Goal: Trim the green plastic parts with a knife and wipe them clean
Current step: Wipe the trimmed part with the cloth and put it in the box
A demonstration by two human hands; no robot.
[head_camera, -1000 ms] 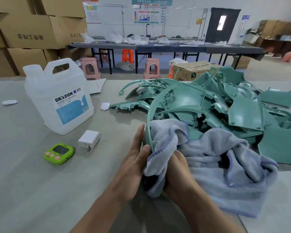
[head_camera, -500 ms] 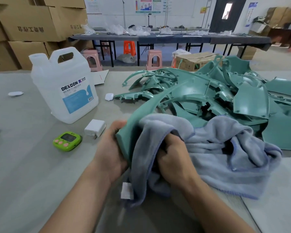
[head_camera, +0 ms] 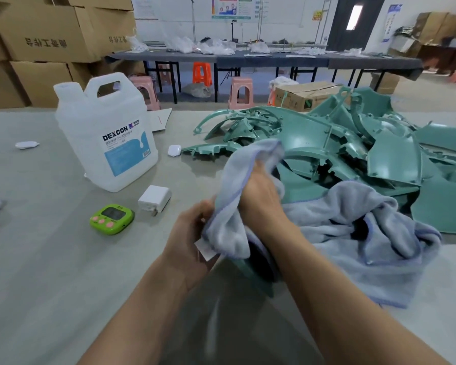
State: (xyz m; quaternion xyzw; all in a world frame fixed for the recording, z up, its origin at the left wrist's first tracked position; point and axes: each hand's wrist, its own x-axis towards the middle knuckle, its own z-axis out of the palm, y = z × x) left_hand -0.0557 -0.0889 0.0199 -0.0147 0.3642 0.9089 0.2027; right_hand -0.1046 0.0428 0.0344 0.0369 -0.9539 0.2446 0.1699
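Note:
A long curved green plastic part (head_camera: 311,143) runs from the pile down toward me, its near end (head_camera: 250,272) poking out below the cloth. My left hand (head_camera: 187,241) grips that near end through the lower fold of the pale blue towel (head_camera: 353,233). My right hand (head_camera: 261,198) holds a bunch of the towel wrapped round the part, higher up. A heap of other green plastic parts (head_camera: 392,154) lies behind and to the right. No knife is in view.
A white DEXCON jug (head_camera: 106,138) stands at the left. Near it lie a white charger block (head_camera: 154,198), a green timer (head_camera: 112,219) and a small white case (head_camera: 174,150). Cardboard boxes (head_camera: 50,35), stools and a long dark table (head_camera: 248,59) stand beyond the grey worktable (head_camera: 50,272).
My right hand has slid the towel up along the green part, away from me. My left hand has stayed low on the near end. The view has shifted slightly.

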